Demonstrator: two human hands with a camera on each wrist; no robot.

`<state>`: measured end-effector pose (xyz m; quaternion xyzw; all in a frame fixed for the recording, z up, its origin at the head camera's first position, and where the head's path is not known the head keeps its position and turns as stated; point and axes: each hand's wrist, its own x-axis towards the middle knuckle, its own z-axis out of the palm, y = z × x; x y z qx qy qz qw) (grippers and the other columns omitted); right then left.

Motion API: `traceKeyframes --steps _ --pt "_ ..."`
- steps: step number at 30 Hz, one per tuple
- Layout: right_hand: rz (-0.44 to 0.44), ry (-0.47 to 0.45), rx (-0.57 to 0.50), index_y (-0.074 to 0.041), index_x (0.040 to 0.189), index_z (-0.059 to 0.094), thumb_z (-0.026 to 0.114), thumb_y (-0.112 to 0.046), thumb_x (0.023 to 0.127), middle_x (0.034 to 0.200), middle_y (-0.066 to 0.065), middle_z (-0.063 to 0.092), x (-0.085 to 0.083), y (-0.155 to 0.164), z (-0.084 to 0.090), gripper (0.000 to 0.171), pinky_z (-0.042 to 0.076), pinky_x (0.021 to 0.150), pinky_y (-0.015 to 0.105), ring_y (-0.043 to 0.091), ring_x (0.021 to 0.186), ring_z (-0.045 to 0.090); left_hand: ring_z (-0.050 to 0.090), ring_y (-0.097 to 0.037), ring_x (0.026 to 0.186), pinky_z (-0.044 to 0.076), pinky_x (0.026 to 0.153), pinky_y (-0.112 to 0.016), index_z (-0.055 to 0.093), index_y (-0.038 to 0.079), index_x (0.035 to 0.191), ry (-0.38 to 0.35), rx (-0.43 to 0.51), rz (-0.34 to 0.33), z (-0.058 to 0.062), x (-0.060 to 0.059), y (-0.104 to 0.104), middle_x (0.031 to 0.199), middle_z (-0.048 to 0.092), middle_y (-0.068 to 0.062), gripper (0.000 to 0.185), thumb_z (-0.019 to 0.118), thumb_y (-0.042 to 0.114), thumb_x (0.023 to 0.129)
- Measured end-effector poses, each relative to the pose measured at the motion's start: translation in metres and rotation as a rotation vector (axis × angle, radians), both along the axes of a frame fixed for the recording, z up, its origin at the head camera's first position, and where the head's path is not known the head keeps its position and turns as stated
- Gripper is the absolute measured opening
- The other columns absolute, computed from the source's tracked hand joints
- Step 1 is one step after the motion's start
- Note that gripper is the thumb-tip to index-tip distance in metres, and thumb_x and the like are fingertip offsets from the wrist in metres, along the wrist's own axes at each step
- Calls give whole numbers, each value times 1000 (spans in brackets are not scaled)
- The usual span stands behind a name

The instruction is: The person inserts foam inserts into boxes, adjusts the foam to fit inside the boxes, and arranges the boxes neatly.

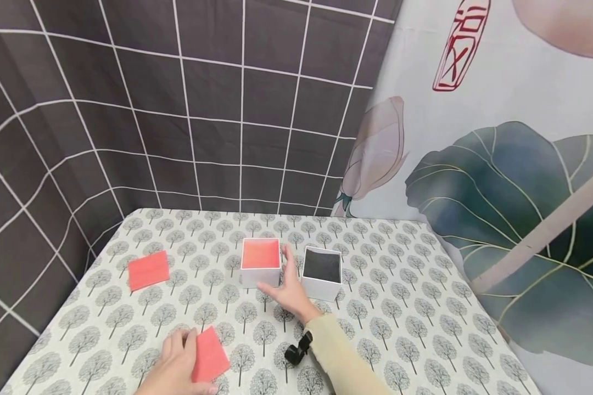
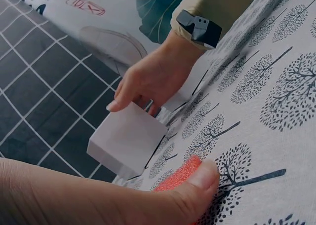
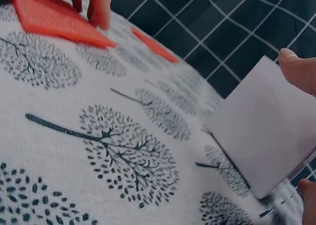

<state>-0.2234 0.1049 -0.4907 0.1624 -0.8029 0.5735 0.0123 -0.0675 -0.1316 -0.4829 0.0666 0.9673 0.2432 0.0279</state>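
My right hand (image 1: 283,277) grips a white open box with a red inside (image 1: 260,263), thumb on its front wall and fingers on its right side. In the right wrist view the box wall (image 3: 266,131) fills the right side below my thumb (image 3: 298,69). A white box with a black inside (image 1: 321,271) stands just right of it. My left hand (image 1: 185,359) holds a red foam square (image 1: 210,354) at the table's near edge, thumb (image 2: 197,185) against its edge (image 2: 180,173). In the left wrist view my right hand (image 2: 153,77) clasps the white box (image 2: 128,138).
A second red foam square (image 1: 149,270) lies flat at the left of the tree-patterned tablecloth (image 1: 400,307). A dark grid-patterned cloth (image 1: 178,109) hangs behind and to the left, a leaf-printed cloth (image 1: 499,164) to the right. A black wrist camera mount (image 1: 298,348) sits on my right sleeve.
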Motion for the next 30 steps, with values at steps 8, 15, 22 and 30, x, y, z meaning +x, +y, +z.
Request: traceKeyframes --steps 8,15,22,30 --pt "33 -92 -64 -23 149 -3 81 -26 71 151 11 17 -13 -2 -15 114 28 107 47 31 129 36 36 -43 112 47 83 -56 35 -19 130 -19 -9 -17 -6 -2 -2 124 36 -30 124 83 57 45" --pt "13 -125 -92 -28 148 6 85 -25 63 137 -1 39 -25 -6 -20 116 40 98 41 19 113 48 40 -36 103 49 80 -49 42 -17 125 19 -36 -33 -6 -4 -4 116 40 -24 112 85 51 47" --pt "-7 -180 -102 -30 149 1 86 -28 61 129 0 43 -33 -9 -20 123 45 92 37 19 103 52 41 -26 93 48 72 -38 49 -12 122 54 -43 -32 -3 -5 -3 107 43 -14 99 86 45 50" --pt "43 -162 -122 -31 148 9 87 -21 60 121 -2 49 -39 -8 -25 118 46 89 36 19 100 54 40 -21 90 45 59 -27 50 -7 122 34 -16 -17 -1 -8 -2 106 42 -11 97 87 35 44"
